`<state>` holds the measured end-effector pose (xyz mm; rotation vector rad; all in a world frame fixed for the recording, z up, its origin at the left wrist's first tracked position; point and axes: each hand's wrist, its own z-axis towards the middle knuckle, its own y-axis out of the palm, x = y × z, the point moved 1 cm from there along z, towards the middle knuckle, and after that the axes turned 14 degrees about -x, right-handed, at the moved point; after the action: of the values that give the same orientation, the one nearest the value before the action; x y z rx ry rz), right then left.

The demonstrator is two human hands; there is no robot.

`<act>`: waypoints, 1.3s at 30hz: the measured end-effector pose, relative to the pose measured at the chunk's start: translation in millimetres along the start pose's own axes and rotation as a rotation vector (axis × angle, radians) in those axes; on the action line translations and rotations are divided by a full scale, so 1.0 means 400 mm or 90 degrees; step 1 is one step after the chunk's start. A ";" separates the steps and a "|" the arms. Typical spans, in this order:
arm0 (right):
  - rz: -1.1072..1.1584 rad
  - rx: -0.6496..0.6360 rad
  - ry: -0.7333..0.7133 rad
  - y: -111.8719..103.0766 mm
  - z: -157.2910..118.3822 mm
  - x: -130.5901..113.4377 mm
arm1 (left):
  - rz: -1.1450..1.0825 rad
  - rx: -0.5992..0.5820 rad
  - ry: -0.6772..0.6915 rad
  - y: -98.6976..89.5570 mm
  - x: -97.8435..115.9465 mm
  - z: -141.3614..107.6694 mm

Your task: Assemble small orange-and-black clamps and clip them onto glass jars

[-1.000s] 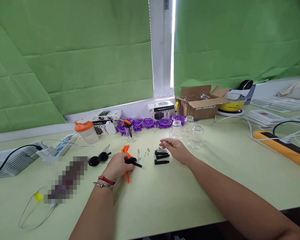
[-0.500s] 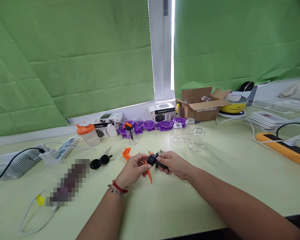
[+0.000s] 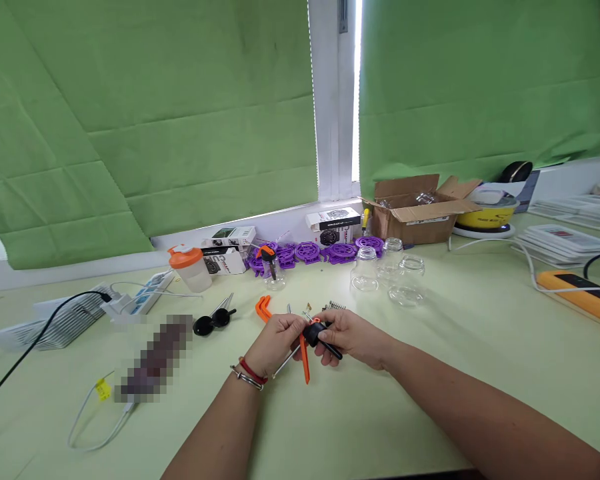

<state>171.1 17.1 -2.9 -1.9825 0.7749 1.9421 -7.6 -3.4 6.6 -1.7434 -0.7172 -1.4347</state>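
Note:
Over the middle of the table, my left hand (image 3: 279, 341) is closed on an orange piece (image 3: 305, 360) with a long strip hanging down. My right hand (image 3: 349, 337) grips a black part (image 3: 314, 333) with a rod-like handle, and the two pieces touch between my hands. A thin metal rod (image 3: 286, 362) slants beneath my left fingers. Just beyond my hands lie metal springs (image 3: 335, 305) and a small brass-coloured bit (image 3: 309, 307). Orange curved handles (image 3: 263, 308) rest to the left, and black round parts (image 3: 214, 321) farther left.
Glass jars (image 3: 406, 283) stand right of centre. Purple parts (image 3: 307, 252), printed boxes (image 3: 225, 260) and a cardboard box (image 3: 415, 223) line the back. An orange-lidded shaker (image 3: 190, 269) and power strip (image 3: 153, 291) are left; an orange power strip (image 3: 580, 297) is right.
The camera view has shifted, so the table items appear farther right. The black part has turned, its handle pointing more downward, and my right fingers have moved around it.

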 end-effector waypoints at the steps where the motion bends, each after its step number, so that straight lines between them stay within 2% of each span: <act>1: -0.009 -0.016 0.006 0.003 -0.001 0.000 | 0.005 0.009 -0.006 0.002 0.000 -0.001; 7: -0.033 -0.066 0.013 0.017 -0.001 0.006 | 0.123 0.042 0.002 0.004 0.010 -0.006; 12: -0.004 -0.085 0.017 0.010 -0.003 0.007 | 0.122 0.051 0.015 -0.033 0.014 -0.020; 14: 0.006 -0.093 0.023 0.004 -0.006 0.005 | 0.118 0.117 0.021 -0.058 0.009 -0.025; 17: 0.010 -0.098 0.036 -0.005 -0.010 0.002 | 0.204 0.312 -0.001 -0.095 -0.007 -0.028; 19: 0.012 -0.099 0.039 -0.007 -0.011 0.002 | 0.365 0.434 -0.047 -0.109 -0.019 -0.024; 21: 0.013 -0.104 0.038 -0.007 -0.011 0.004 | 0.551 0.480 -0.114 -0.110 -0.028 -0.012; 23: 0.014 -0.108 0.035 -0.006 -0.011 0.005 | 0.700 0.449 -0.184 -0.099 -0.034 0.007; 25: 0.015 -0.109 0.035 -0.004 -0.012 0.006 | 0.798 0.379 -0.244 -0.082 -0.037 0.026; 27: 0.013 -0.105 0.034 -0.004 -0.013 0.005 | 0.856 0.315 -0.280 -0.065 -0.040 0.041; 29: 0.011 -0.100 0.033 -0.006 -0.014 0.004 | 0.878 0.282 -0.295 -0.052 -0.043 0.049; 34: 0.008 -0.093 0.021 -0.015 -0.016 -0.004 | 0.884 0.273 -0.302 -0.037 -0.048 0.050; 39: 0.010 -0.075 0.021 -0.023 -0.017 -0.008 | 0.858 0.287 -0.328 -0.042 -0.046 0.043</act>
<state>182.0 21.7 -1.0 -2.0861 0.7008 2.0114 -15.4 20.9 -9.7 -1.6128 0.0223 0.0882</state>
